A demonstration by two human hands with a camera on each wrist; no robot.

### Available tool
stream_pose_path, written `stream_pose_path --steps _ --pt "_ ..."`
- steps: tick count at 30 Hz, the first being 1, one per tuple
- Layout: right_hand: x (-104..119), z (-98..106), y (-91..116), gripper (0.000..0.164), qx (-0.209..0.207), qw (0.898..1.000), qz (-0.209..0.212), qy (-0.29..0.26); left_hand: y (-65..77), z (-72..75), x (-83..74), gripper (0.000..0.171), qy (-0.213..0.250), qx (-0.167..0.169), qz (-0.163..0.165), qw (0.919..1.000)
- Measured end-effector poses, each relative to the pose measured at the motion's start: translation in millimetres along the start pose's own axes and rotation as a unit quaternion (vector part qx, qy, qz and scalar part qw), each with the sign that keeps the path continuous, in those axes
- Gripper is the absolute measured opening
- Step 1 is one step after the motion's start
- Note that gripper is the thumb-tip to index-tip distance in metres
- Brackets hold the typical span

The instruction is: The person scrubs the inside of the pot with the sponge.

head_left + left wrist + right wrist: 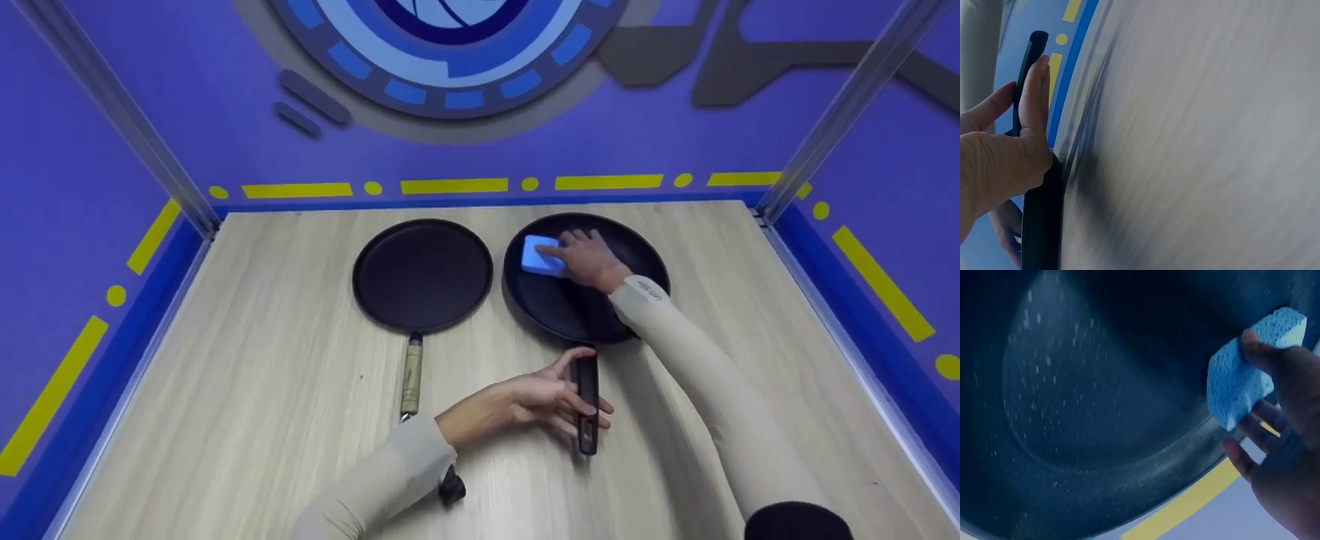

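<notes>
A black frying pan (544, 304) rests on the table in the head view, right of centre. My left hand (540, 397) grips its dark handle (589, 382), thumb near the pan end and fingers wrapped around it. The left wrist view has the same hand (1010, 163) and handle (1030, 62) from the side. Inside the pan, my right hand (592, 259) holds a blue sponge (537, 256) toward the upper left of the cooking surface. In the right wrist view, thumb and fingers pinch the sponge (1233, 379) near the pan's wall; pale droplets or specks dot the pan (1089, 388).
A flat black pan (422, 274) with a wooden handle (412, 375) lies to the left, close beside the frying pan. Below it, a small black object (451, 487) is partly hidden by my left sleeve. Blue-purple walls (187, 120) enclose the table's back and sides.
</notes>
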State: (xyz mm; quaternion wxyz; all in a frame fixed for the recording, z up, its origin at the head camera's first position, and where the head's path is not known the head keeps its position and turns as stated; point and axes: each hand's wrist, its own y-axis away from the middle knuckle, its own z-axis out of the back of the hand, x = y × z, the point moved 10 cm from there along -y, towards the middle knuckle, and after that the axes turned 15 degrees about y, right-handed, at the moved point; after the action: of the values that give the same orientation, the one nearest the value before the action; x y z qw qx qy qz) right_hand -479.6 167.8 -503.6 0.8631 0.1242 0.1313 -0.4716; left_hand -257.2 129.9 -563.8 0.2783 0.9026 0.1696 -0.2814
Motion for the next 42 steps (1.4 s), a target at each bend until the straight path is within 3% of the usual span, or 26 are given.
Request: stream_pose_path --steps 5,8,15,26,31,35,38,42 --pt "-27 -9 -3 0.066 0.019 0.994 -0.069 0.079 -3.3 -4.0 3.0 0.088 0.001 0.002 0.000 1.0000" --pt "-41 -13 -1 0.067 0.031 0.989 -0.106 0.098 -4.7 -5.3 3.1 0.086 -0.002 -0.001 -0.004 1.0000" --pt "-64 -18 8 0.074 0.044 0.985 -0.163 0.037 -5.6 -5.2 3.6 0.085 0.005 -0.015 -0.014 0.9998" --pt "-94 -15 45 0.076 0.079 0.979 -0.185 -0.024 -6.8 -4.4 3.0 0.087 0.014 -0.018 -0.016 0.9996" --pt "-98 -10 66 0.072 0.151 0.971 -0.174 -0.057 -7.4 -3.4 3.5 0.086 0.013 -0.023 -0.013 0.9996" --pt "-96 -4 84 0.049 0.223 0.958 -0.158 -0.089 -8.7 -3.9 2.4 0.086 0.010 -0.022 -0.011 0.9996" --pt "-93 -2 94 0.040 0.274 0.946 -0.143 -0.098 -9.4 -4.2 2.0 0.086 0.006 -0.020 -0.009 0.9997" --pt "-86 -7 101 0.048 0.352 0.922 -0.119 -0.108 -10.2 -3.7 1.5 0.087 0.005 -0.019 -0.008 0.9998"
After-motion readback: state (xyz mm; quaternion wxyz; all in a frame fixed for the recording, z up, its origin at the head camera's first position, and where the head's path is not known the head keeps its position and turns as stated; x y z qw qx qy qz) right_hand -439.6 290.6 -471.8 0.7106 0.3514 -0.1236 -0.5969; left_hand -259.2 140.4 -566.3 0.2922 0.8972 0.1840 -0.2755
